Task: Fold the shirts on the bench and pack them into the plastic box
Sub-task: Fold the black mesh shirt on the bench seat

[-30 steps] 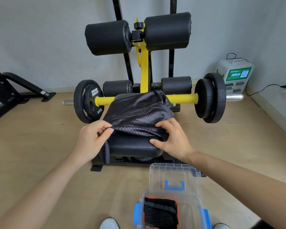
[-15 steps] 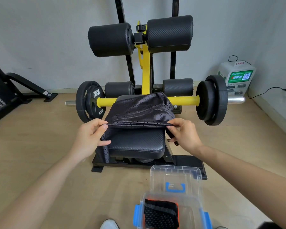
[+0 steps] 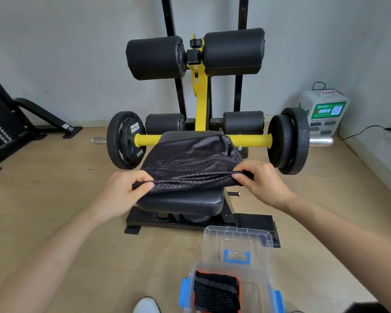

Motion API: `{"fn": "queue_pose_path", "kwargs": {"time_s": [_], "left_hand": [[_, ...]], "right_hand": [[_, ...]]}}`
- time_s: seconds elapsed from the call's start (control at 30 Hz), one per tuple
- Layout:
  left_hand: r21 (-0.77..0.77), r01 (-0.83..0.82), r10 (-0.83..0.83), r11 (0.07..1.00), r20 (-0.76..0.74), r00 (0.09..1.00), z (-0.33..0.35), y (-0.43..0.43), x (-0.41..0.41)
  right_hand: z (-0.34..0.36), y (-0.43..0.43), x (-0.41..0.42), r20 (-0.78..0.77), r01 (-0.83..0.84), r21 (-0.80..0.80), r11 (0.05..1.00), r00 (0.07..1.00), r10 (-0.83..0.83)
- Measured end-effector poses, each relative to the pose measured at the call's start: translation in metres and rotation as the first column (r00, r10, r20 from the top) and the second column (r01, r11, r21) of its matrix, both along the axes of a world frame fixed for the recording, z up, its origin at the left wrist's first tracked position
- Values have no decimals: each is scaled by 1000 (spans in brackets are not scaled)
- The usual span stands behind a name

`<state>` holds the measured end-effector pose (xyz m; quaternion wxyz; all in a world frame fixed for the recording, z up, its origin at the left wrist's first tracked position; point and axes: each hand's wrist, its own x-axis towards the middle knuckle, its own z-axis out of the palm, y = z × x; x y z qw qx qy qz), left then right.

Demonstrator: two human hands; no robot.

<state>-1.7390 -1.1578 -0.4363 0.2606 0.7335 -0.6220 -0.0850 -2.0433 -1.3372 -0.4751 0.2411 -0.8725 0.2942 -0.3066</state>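
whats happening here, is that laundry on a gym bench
A person is folding a dark mesh shirt on the padded bench. The left hand and right hand each pinch one end of the near edge, pulling it taut. On the floor in front sits the open plastic box, with one folded dark and orange garment in it.

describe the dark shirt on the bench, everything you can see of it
The dark mesh shirt is thin, perforated and slightly glossy, rumpled into soft folds. It lies draped over the bench's padded black seat. Its near edge is pulled taut, pinched at each end by the left hand and right hand.
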Motion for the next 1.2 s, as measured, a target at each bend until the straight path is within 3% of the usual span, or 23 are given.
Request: {"fn": "queue_pose_path", "kwargs": {"time_s": [0.17, 0.33, 0.43, 0.6, 0.67, 0.77, 0.87, 1.1, 1.2], "left_hand": [[22, -22, 24, 1000, -104, 994, 5, -1, 12], [-212, -171, 174, 962, -6, 985, 3, -22, 15], [-277, -202, 231, 939, 76, 970, 4, -44, 25], [-335, -297, 324, 894, 27, 946, 5, -91, 41], [-326, -293, 294, 899, -48, 955, -1, -106, 48], [-140, -238, 223, 961, -115, 968, -20, -114, 55], [-37, -199, 198, 979, -22, 980, -33, -112, 53], [-83, 110, -99, 990, 131, 986, -43, -84, 25], [-59, 143, -127, 988, 217, 968, -48, -71, 24]], "right_hand": [[7, 0, 6, 8, -48, 78, 996, 999, 48], [18, -20, 26, 69, 107, -39, 993, 992, -104], [27, -38, 45, 84, 184, -97, 978, 981, -176], [40, -73, 75, 145, 295, -49, 954, 948, -285], [35, -85, 84, 122, 272, 25, 962, 954, -273], [18, -90, 87, 13, 205, 79, 976, 978, -207], [5, -93, 79, -29, 195, 83, 977, 981, -193], [-12, -77, 47, -91, 49, 206, 977, 995, -31], [-23, -68, 29, -180, 53, 234, 971, 984, -10]]}}
